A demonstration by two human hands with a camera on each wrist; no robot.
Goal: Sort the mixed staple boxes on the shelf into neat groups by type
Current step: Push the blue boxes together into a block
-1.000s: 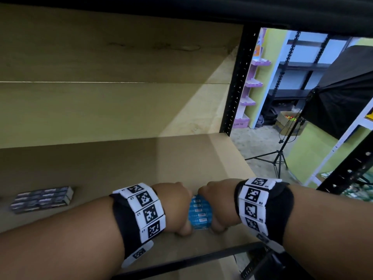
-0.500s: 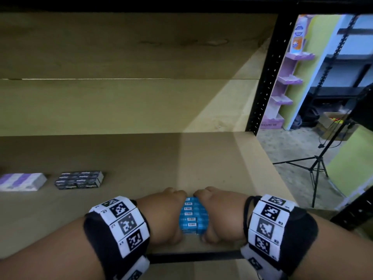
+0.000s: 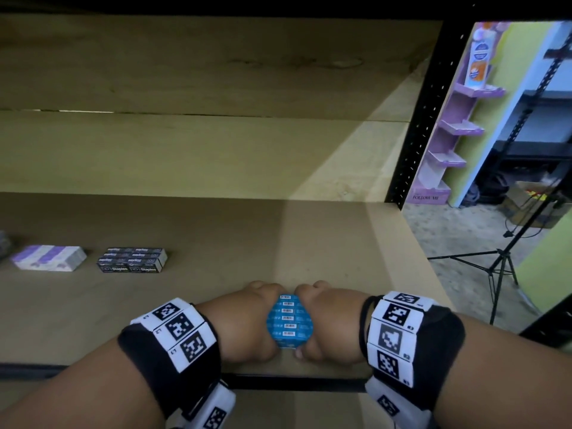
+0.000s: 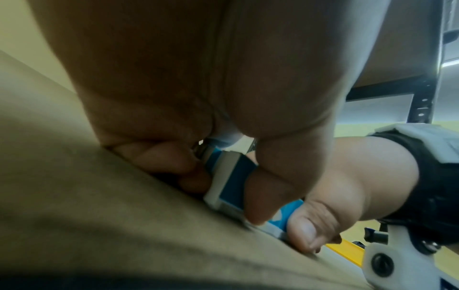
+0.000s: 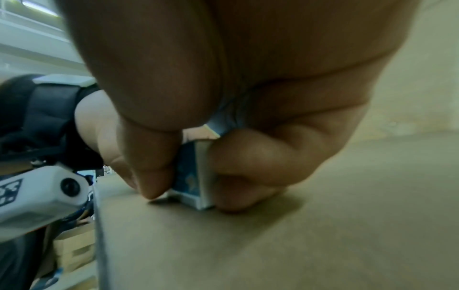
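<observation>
A row of several blue staple boxes (image 3: 290, 320) stands on the wooden shelf (image 3: 278, 243) near its front edge. My left hand (image 3: 247, 323) grips the row from the left and my right hand (image 3: 331, 323) grips it from the right, fingers curled down around the ends. In the left wrist view the thumb and fingers pinch the blue boxes (image 4: 231, 188). The right wrist view shows thumb and fingers clamped on the blue boxes (image 5: 193, 176), which touch the shelf. A group of black staple boxes (image 3: 131, 260) and a purple-white group (image 3: 49, 257) lie at the left.
The shelf's black front rail (image 3: 294, 383) runs just below my hands. A black upright post (image 3: 424, 109) marks the shelf's right end. Beyond it are a purple display stand (image 3: 448, 144) and a tripod (image 3: 501, 261) on the floor.
The view has swung left, bringing the black and purple-white box groups into sight. Both hands keep their grip on the blue boxes near the front edge.
</observation>
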